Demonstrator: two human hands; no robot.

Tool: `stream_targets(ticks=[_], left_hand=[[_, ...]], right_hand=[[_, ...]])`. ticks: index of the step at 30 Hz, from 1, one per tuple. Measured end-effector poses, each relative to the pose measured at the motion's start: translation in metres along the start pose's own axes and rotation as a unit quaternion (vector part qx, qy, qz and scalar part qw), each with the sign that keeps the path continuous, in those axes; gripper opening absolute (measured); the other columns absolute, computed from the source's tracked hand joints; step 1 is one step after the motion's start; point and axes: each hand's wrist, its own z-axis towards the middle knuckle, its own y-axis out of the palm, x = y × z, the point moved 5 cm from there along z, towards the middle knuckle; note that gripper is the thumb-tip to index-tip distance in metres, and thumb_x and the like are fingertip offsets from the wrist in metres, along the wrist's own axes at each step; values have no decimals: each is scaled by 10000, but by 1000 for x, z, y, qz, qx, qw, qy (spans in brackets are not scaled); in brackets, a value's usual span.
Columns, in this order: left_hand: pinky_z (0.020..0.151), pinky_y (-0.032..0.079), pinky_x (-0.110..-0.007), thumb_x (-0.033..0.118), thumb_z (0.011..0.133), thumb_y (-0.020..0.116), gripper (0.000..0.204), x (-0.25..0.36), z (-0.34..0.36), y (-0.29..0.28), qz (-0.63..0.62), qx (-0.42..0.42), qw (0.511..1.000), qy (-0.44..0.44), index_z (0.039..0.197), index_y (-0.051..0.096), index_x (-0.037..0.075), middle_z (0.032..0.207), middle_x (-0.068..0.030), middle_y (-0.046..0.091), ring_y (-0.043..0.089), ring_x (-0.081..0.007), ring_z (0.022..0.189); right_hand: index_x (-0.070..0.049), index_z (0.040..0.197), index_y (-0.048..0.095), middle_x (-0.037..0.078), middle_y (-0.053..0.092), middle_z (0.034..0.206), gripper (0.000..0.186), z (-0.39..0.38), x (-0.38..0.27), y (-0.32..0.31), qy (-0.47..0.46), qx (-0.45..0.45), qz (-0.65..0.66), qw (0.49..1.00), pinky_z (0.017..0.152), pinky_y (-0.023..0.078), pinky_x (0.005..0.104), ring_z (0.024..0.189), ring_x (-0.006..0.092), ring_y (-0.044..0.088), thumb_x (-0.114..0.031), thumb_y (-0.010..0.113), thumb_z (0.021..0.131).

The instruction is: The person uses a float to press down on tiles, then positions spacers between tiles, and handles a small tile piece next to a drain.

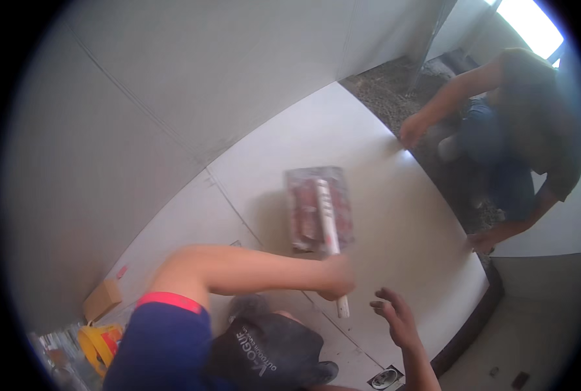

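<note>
Tile (401, 202), broad and pale, looks stiff, heavy and probably brittle at its corners, so best held along the edges. Over it sits the tool (305, 215), a reddish block, likely head-heavy; contact is too blurred to tell. Its white handle (327, 218) is the natural hold, gripped low by the left hand (337, 277). The right hand (398, 318) hovers empty, fingers loosely spread.

I have one left hand (338, 277) and one right hand (400, 320), plus one white-handled block (323, 215). I count one co-worker (541, 124), one brown box (102, 300) and one floor drain (385, 378).
</note>
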Motion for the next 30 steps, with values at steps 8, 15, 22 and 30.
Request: stream_targets(ticks=[8, 15, 22, 30], left_hand=[[846, 486, -402, 119, 705, 654, 175, 29, 73, 0, -145, 475, 853, 164, 876, 669, 84, 886, -103, 652, 615, -298, 936], [1183, 150, -433, 488, 952, 474, 759, -215, -34, 95, -146, 334, 789, -494, 1466, 278, -35, 1540, -219, 234, 182, -316, 1449], [1207, 44, -411, 537, 961, 407, 829, -214, -52, 123, -148, 310, 807, -481, 1514, 155, -28, 1601, -186, 95, 50, -288, 1492], [1205, 77, -408, 542, 960, 396, 830, -215, -54, 119, -142, 312, 811, -475, 1507, 169, -40, 1600, -183, 114, 72, -291, 1490]], right_hand=[[13, 1347, 392, 198, 573, 1179, 809, 6, 85, -14, 196, 59, 300, 932, 889, 471, 458, 1036, 327, 590, -684, 271, 954], [-73, 928, 485, 23, 460, 638, 584, 42, 75, -34, 185, 243, 162, 938, 435, 394, 311, 460, 154, 429, -655, 431, 936], [-120, 833, 471, -14, 412, 566, 533, 48, -7, -70, 76, 396, 190, 895, 361, 339, 263, 392, 109, 395, -636, 411, 953], [-111, 820, 463, -17, 411, 593, 459, 129, -20, -54, 173, 260, 3, 950, 358, 325, 258, 405, 96, 393, -529, 389, 997]])
